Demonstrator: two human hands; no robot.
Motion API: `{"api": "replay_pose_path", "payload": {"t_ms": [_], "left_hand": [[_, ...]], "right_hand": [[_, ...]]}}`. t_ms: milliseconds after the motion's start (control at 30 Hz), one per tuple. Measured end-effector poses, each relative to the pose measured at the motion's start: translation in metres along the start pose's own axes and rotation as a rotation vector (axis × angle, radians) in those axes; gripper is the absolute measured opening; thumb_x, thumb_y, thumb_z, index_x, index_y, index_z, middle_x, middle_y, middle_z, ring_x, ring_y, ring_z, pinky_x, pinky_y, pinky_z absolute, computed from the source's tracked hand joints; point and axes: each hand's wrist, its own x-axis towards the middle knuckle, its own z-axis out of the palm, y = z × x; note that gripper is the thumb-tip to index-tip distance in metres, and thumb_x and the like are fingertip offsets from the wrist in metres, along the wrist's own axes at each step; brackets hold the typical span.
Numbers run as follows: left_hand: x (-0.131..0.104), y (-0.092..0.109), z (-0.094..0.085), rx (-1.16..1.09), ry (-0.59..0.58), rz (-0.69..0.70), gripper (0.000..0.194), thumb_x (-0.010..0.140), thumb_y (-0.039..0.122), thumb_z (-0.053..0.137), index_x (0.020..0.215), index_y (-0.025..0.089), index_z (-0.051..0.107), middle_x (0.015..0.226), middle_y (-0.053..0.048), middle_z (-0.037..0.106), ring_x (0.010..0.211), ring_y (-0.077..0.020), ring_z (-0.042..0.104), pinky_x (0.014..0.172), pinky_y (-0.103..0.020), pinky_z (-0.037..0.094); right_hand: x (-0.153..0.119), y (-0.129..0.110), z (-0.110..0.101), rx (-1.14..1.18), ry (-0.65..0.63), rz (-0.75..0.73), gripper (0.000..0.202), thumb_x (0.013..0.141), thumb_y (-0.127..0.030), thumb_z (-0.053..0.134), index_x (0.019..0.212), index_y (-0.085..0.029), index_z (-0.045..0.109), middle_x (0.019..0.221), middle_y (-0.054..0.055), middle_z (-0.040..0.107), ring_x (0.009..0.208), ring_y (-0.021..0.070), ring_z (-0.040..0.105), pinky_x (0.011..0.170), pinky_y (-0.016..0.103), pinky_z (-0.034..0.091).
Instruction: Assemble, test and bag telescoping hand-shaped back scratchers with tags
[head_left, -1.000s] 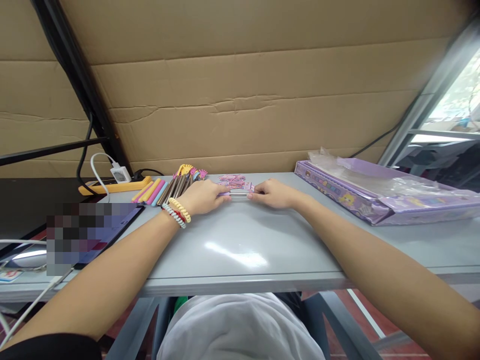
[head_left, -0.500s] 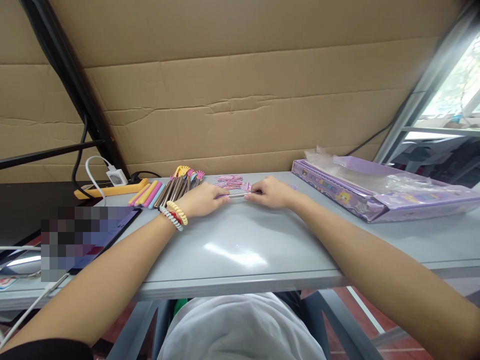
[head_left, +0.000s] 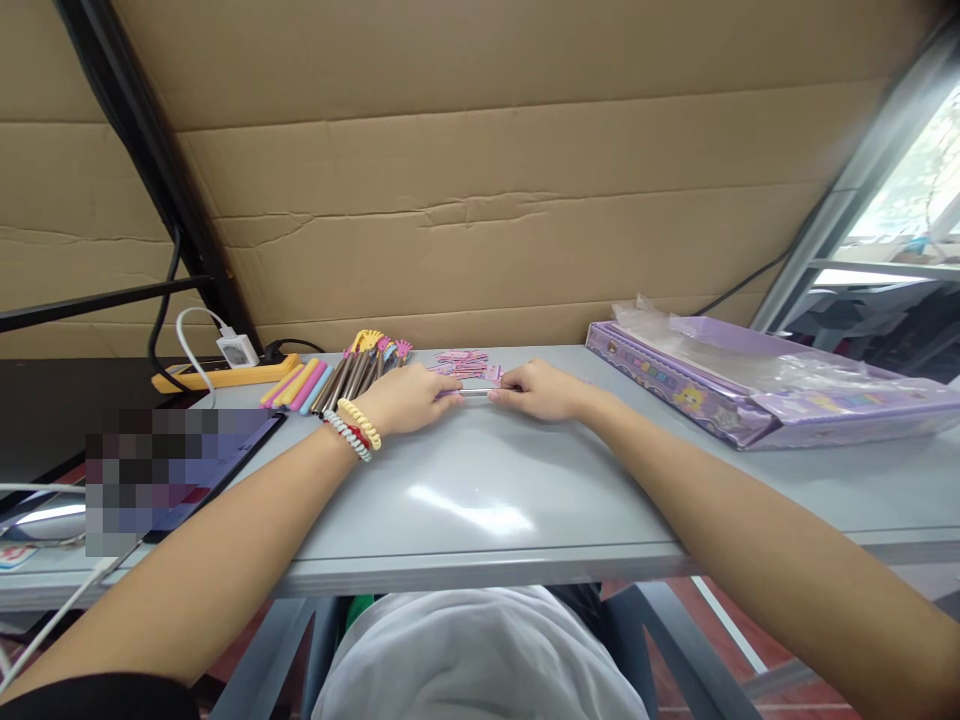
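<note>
thin silvery rod (head_left: pixel 475 392), horiz.; l hand (head_left: pixel 409 398) pinching one end, r hand (head_left: pixel 541 390) other; pink pcs (head_left: pixel 460 362) just beyond.

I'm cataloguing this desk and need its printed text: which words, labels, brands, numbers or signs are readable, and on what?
No text reads clearly.
Purple box: colourful lettering along its side, too small and blurred.
Tablet: screen partly pixelated, nothing legible.
White charger: faint marks, too small.
Card at the left edge: red print, too blurred.
</note>
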Motion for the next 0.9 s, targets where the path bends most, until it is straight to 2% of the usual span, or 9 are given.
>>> {"api": "replay_pose_path", "payload": {"t_ms": [133, 300, 567, 900], "left_hand": [[-0.001, 0.000, 0.000, 0.135, 0.068, 0.038, 0.037, 0.091, 0.041, 0.033, 0.099, 0.024, 0.065, 0.072, -0.005, 0.067, 0.066, -0.0208, 0.062, 0.054, -0.028, 0.035], [-0.002, 0.000, -0.002, 0.258, 0.114, 0.078, 0.036, 0.091, 0.041, 0.035, 0.096, 0.023, 0.065, 0.074, -0.006, 0.066, 0.061, -0.0197, 0.060, 0.051, -0.027, 0.033], [-0.002, 0.001, 0.000, 0.214, 0.108, 0.079, 0.037, 0.091, 0.041, 0.034, 0.103, 0.023, 0.064, 0.072, -0.005, 0.066, 0.063, -0.0189, 0.061, 0.054, -0.027, 0.036], [-0.001, 0.001, 0.001, 0.203, 0.148, 0.065, 0.036, 0.090, 0.041, 0.036, 0.098, 0.023, 0.065, 0.070, -0.005, 0.065, 0.062, -0.0192, 0.061, 0.053, -0.027, 0.037]], "right_hand": [[0.000, -0.004, 0.001, 0.053, -0.024, 0.005, 0.046, 0.084, -0.056, 0.038, 0.060, -0.018, 0.041, 0.057, -0.001, 0.044, 0.054, 0.0102, 0.037, 0.052, 0.025, 0.024], [-0.001, -0.011, 0.003, 0.152, -0.071, 0.026, 0.048, 0.085, -0.058, 0.036, 0.058, -0.018, 0.035, 0.056, -0.003, 0.036, 0.052, 0.0089, 0.032, 0.051, 0.025, 0.024], [0.000, -0.011, 0.002, -0.004, 0.019, -0.040, 0.044, 0.088, -0.051, 0.035, 0.062, -0.017, 0.047, 0.059, 0.001, 0.051, 0.055, 0.0116, 0.041, 0.054, 0.026, 0.026], [-0.002, -0.013, 0.002, -0.015, 0.052, -0.053, 0.043, 0.089, -0.050, 0.036, 0.062, -0.018, 0.048, 0.057, 0.001, 0.052, 0.053, 0.0115, 0.042, 0.053, 0.026, 0.027]]}}
